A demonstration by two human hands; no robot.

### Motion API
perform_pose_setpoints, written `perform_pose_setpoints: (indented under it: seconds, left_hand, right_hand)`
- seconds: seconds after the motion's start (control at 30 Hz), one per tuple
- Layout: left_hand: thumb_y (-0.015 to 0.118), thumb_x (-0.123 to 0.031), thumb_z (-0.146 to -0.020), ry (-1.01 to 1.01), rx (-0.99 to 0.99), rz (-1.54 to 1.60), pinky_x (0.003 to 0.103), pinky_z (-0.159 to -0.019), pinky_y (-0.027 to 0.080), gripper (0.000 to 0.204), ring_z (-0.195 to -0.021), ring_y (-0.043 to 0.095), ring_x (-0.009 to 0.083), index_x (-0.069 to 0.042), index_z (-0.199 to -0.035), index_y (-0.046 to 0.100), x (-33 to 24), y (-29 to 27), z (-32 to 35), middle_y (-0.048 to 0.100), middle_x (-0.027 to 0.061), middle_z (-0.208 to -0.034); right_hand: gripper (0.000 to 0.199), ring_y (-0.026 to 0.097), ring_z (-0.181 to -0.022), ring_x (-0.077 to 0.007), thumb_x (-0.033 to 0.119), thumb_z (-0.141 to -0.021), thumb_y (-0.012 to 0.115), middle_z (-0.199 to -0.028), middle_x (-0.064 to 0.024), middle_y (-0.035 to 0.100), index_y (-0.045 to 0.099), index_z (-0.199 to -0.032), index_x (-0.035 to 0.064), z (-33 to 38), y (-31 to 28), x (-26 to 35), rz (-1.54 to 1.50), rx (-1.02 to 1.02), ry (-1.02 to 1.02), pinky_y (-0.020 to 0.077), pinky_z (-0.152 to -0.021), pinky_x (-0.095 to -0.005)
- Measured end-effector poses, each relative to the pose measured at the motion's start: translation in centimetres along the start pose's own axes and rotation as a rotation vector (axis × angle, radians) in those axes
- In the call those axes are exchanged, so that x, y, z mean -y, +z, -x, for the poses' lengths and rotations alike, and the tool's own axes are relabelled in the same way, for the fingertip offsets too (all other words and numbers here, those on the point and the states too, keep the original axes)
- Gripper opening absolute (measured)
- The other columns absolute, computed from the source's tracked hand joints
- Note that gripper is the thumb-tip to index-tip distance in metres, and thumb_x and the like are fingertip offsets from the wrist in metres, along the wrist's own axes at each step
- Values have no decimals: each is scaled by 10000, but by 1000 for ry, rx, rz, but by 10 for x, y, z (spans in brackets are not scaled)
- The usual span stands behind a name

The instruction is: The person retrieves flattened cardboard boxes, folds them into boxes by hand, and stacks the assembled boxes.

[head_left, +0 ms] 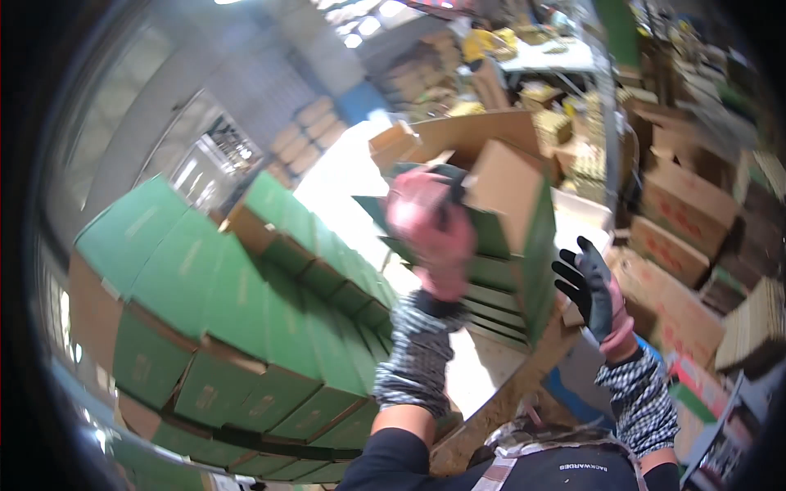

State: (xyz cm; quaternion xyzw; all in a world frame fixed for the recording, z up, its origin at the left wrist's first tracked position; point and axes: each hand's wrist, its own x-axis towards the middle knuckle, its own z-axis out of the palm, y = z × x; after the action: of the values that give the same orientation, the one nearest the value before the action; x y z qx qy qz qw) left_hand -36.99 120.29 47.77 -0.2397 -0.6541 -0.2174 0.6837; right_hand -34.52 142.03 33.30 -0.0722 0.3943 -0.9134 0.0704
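My left hand (430, 225), in a pink and dark work glove, is over a group of green cardboard pieces (497, 295) with brown insides, stacked on the white table (471, 372). Motion blurs this hand and its fingers are hard to make out, so its grip cannot be told. To the right of the green pieces, my right hand (602, 299) is held in the air. Its dark-tipped gloved fingers are spread and nothing is in them. A brown flap (499, 188) of an open box stands just beyond my left hand.
Rows of green boxes (221, 327) fill the left side. Brown cartons (684, 200) are piled on the right beside a metal post (610, 123). Farther back, a person in yellow (481, 42) is at another white table (557, 57).
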Motion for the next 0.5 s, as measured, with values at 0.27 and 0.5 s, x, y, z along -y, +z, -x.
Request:
perform_pose_setpoints:
  seconds: [0.27,0.5]
  left_hand:
    - [733,-297,-577,-156,192,143,501,-945,347,476,-1029,553,318,-96,-991,615,-172,-26,38,611,84,-956]
    - [733,-171,-693,-907,966,659,358,-854,473,432,-962,598,280,-63,-1085,586,-157,50,262,609,142,-1036]
  right_hand:
    - [492,496,-1133,-231,368,-922,538,-1253,-113,506,444,-1306,74,27,-66,48,-46,324,-71,394,-980,-382]
    - [449,546,-1020,-225,356,-903,570,-1108,-82,578,513,-1255,83,210,-340,-55,-40,-532,-13,444,-892,-367]
